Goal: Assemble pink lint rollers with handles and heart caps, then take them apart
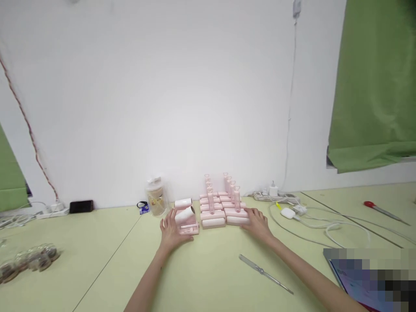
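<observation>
Pink lint rollers (212, 214) with white rolls stand in two close rows against the wall, their clear pink handles (237, 199) upright. Left of them is a smaller group of pink roller parts (190, 229), with a tilted white roll (184, 215) on top and another white roll (183, 203) behind. My left hand (172, 232) curves around this left group, thumb along the front and fingers at its left side. My right hand (258, 223) grips the right end of the front lint roller (238, 220) in the right row; some fingertips are hidden.
A screwdriver with a clear handle (261, 271) lies in front of my right hand. A plastic jar (156, 199) stands by the wall. White cables (320, 223), a power strip (276, 197), a red-handled tool (383, 211) and a tablet-like device (349, 284) are at right; a black phone (81, 206) is left.
</observation>
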Action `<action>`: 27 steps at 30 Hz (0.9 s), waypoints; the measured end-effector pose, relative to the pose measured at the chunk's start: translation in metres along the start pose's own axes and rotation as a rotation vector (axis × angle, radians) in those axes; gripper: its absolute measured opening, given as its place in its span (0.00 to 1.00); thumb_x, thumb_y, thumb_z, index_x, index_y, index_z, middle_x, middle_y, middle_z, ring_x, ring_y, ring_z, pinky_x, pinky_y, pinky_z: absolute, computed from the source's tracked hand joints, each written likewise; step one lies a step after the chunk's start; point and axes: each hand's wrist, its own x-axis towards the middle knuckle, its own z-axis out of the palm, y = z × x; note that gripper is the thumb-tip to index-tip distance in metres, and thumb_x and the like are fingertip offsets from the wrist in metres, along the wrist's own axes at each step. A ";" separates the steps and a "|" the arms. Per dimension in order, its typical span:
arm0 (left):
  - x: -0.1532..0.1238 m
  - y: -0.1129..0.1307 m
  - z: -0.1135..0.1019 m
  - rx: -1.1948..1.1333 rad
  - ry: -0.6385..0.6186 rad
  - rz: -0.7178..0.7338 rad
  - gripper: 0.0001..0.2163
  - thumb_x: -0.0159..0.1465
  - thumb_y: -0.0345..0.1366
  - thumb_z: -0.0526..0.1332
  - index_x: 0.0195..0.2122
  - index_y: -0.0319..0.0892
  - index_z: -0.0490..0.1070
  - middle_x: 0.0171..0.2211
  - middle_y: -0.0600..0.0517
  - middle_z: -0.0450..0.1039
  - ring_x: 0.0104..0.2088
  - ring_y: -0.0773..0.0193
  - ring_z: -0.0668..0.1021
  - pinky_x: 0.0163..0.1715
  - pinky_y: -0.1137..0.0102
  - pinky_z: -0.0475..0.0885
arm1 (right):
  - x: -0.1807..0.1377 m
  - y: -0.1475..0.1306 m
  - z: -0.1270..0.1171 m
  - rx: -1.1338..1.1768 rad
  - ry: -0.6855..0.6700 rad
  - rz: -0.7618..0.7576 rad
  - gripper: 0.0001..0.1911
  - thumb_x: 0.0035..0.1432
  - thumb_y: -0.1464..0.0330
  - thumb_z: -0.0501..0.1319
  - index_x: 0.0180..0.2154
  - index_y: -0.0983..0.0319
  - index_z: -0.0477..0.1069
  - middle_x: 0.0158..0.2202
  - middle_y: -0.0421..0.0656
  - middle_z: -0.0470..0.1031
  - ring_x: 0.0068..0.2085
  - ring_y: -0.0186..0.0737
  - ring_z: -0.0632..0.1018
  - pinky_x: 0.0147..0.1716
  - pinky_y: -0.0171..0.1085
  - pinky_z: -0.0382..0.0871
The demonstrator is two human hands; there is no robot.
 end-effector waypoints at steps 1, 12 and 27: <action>-0.003 0.004 -0.002 0.003 0.013 0.022 0.50 0.37 0.43 0.70 0.58 0.42 0.42 0.59 0.36 0.49 0.60 0.43 0.53 0.56 0.47 0.41 | -0.002 0.002 -0.001 0.002 -0.013 -0.015 0.16 0.58 0.64 0.58 0.47 0.63 0.64 0.48 0.46 0.66 0.47 0.45 0.70 0.45 0.49 0.63; -0.090 0.092 -0.017 -0.452 -0.270 0.023 0.35 0.56 0.42 0.61 0.58 0.44 0.39 0.61 0.40 0.43 0.61 0.51 0.51 0.57 0.55 0.52 | -0.051 -0.020 -0.056 0.172 -0.078 -0.220 0.11 0.52 0.66 0.58 0.38 0.60 0.61 0.40 0.45 0.69 0.43 0.46 0.69 0.39 0.39 0.64; -0.109 0.105 -0.028 -0.611 -0.755 -0.186 0.30 0.45 0.42 0.68 0.49 0.44 0.61 0.45 0.48 0.61 0.48 0.53 0.66 0.48 0.63 0.62 | -0.130 -0.065 -0.057 0.579 -0.290 -0.310 0.11 0.57 0.58 0.56 0.32 0.59 0.69 0.32 0.44 0.71 0.35 0.44 0.72 0.34 0.42 0.68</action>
